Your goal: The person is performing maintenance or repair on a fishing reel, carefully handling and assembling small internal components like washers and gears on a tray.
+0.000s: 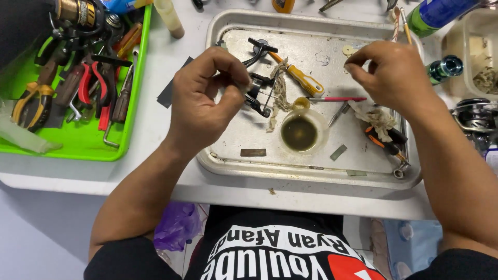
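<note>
Over a shallow, scuffed metal tray (236, 155) on the white tabletop (155, 109), both hands hover close together. The left hand (205, 98) has its fingers curled and its thumb pressed against the fingertips, pinching something small that cannot be made out; it sits just beside, perhaps touching, a black metal reel part with bent arms (258, 88) lying on the tray. The right hand (391, 72) is raised over the tray's far right corner, thumb and forefinger pressed together on a tiny piece too small to identify.

Between the hands lie a yellow-handled screwdriver (302, 79), a frayed strip of dirty beige rag (280, 93) and a thin pink-red rod (337, 99). Nearer the person stands a small round clear cup of dark brownish liquid (300, 133). Below the right hand rest a crumpled stained cloth (377, 118) and a black tool with an orange stripe (386, 142). A small flat brown strip (253, 152) lies near the tray's front edge.

To the left, a bright green plastic tray (78, 142) holds pliers with yellow and black grips (31, 103), red-handled pliers (93, 83) and other hand tools, with a gold and black fishing reel (78, 13) at its far end. At the right edge sit a green and blue spray can (436, 14) and a dark fishing reel (474, 116).
</note>
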